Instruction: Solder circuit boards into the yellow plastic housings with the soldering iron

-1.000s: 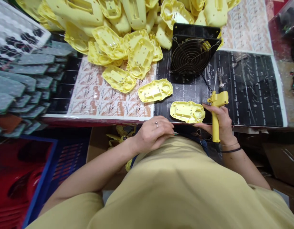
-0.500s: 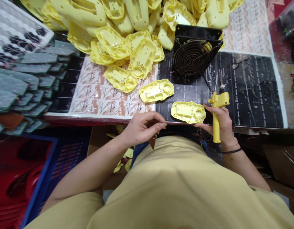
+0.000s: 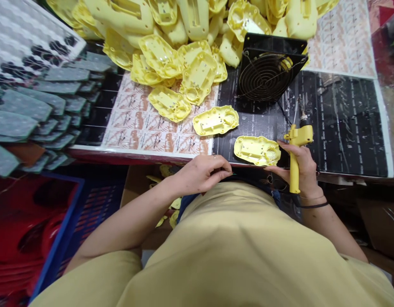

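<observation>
My left hand (image 3: 205, 174) is closed in a pinch just off the table's front edge, palm down. It hides nearly all of the thin brown board in its grip; only a sliver shows at the fingertips. My right hand (image 3: 301, 168) is wrapped around the yellow handle of a soldering gun (image 3: 294, 170), whose metal tip and thin solder guide point away from me. The right thumb and a fingertip are at the right end of a yellow plastic shell half (image 3: 257, 151), which lies at the table edge with its inner side up. A second shell half (image 3: 216, 121) lies behind it.
A black fan (image 3: 269, 72) stands behind the shells. Yellow plastic housings (image 3: 197, 72) are heaped at the back. Grey-green boards (image 3: 50, 102) are stacked at the left, above a blue crate (image 3: 77, 209) and red parts (image 3: 21, 230). A box with yellow pieces (image 3: 136, 183) sits below the table.
My left hand has moved slightly right and turned, so the brown board that hung below it is now almost hidden. The right hand keeps its hold on the soldering gun. The view has shifted slightly.
</observation>
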`<state>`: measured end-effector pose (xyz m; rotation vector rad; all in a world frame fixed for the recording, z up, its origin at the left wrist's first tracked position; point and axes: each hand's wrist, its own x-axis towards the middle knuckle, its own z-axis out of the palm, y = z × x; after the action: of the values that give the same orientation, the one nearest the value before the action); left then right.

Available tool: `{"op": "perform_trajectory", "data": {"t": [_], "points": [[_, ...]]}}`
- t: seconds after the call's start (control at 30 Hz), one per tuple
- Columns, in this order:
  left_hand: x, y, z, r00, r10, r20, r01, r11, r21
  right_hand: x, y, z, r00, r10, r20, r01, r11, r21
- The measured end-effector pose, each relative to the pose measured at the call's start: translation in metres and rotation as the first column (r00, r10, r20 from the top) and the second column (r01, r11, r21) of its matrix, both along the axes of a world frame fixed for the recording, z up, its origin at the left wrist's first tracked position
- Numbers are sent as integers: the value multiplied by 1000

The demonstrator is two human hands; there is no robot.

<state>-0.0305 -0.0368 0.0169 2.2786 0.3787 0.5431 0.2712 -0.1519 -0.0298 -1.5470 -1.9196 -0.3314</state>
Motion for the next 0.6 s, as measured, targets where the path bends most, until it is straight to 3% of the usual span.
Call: {"op": "perform_trajectory", "data": {"t": [0.13,0.4,0.6], "points": [[-1,0,-1,1000,-14,-6,14,1000,26,0,0,0,1000,6,-3,-6,1000,-5],[-2,-1,0,997,-12,-73,9,999,-44,1,0,-1,1000,19,-18,-19,1000,-10],[-1,0,-5,998,-10,-61,11,1000,23,0,0,0,1000,16,-1,-16,1000,5]]}}
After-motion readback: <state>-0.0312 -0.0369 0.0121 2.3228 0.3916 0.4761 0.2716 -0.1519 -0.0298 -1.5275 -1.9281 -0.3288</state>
